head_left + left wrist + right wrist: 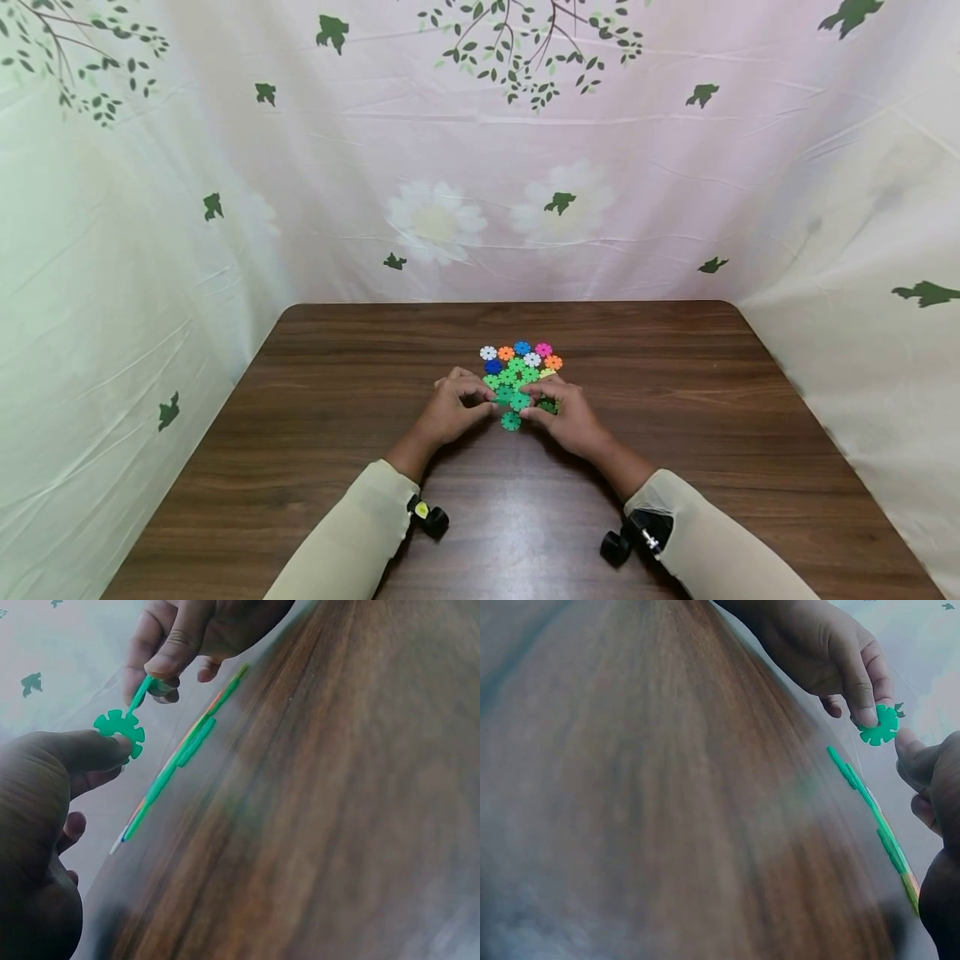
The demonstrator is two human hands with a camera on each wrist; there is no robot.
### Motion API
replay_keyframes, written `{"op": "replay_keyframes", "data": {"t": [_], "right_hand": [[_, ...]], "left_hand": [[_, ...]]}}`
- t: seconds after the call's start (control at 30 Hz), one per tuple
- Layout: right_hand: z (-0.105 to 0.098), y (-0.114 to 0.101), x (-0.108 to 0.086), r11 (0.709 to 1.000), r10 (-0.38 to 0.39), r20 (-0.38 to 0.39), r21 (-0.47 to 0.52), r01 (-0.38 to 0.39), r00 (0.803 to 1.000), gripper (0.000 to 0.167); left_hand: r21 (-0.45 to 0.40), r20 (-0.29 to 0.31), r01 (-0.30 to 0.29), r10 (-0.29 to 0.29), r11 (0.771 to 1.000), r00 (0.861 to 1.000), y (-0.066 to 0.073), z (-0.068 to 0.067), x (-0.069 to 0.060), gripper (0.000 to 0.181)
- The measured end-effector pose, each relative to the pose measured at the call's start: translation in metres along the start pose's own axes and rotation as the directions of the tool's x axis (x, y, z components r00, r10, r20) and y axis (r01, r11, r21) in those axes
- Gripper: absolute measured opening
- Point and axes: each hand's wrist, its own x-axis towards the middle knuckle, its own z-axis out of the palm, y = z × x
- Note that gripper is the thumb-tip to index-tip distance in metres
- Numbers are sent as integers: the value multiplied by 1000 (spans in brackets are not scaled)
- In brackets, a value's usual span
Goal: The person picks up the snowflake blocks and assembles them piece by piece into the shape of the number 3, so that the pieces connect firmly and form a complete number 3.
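My left hand (pixel 452 407) pinches a green notched disc (pixel 114 722) between thumb and finger. Facing it, my right hand (pixel 566 418) pinches a second green disc (pixel 139 694), seen edge-on in the left wrist view. The two discs meet at their rims above the table; whether their slots interlock, I cannot tell. Beneath and beyond the hands lies a flat cluster of notched discs, with light green ones (pixel 517 364) in the middle. One darker green disc (pixel 511 422) lies at the near end. The fingers hide part of the cluster.
Behind the green discs lie white (pixel 488 353), orange (pixel 553 362), blue (pixel 522 347) and pink (pixel 543 349) ones. All rest on a brown wooden table (pixel 337 358). A printed cloth (pixel 480 150) hangs behind the table's back edge and along both sides.
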Motion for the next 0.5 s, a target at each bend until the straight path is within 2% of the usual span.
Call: {"op": "replay_keyframes", "data": {"t": [0.3, 0.5], "right_hand": [[-1, -2, 1, 1000, -11, 9, -5, 11, 1000, 31], [-2, -2, -1, 999, -45, 22, 13, 44, 999, 30]], "left_hand": [[29, 31, -57, 56, 998, 998, 0, 0, 0, 7], [40, 37, -73, 72, 997, 997, 3, 2, 0, 8]]}}
